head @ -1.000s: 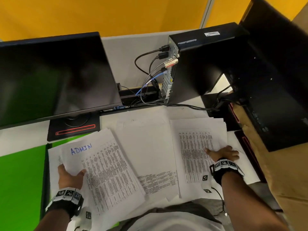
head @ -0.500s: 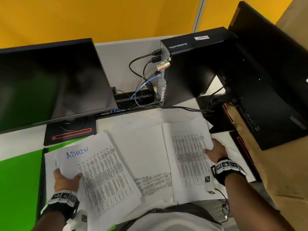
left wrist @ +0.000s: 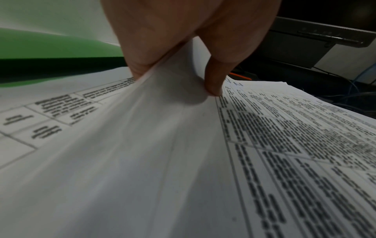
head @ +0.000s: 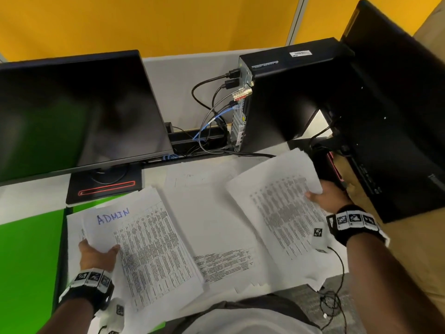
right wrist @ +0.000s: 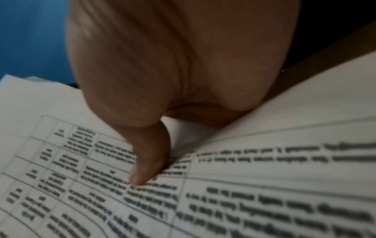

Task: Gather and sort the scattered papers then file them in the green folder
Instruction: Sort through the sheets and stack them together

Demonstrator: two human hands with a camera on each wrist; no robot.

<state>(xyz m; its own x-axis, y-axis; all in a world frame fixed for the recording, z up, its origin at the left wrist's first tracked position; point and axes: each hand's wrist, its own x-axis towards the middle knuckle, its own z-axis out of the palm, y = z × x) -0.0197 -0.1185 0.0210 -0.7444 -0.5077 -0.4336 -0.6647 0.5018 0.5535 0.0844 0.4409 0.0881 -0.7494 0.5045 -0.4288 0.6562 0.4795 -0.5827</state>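
On the white desk (head: 29, 196) beside the green folder (head: 26, 261), my left hand (head: 96, 256) pinches the ADMIN stack (head: 149, 247), long axis running away rightward; my right hand (head: 330, 196) grips a lifted printed sheaf (head: 281, 208), tilted leftward.

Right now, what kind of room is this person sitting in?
Most likely an office cubicle. A dark monitor and a black desktop computer with plugged-in cables stand on a desk, printed papers are spread in front, and yellow partition walls stand behind.
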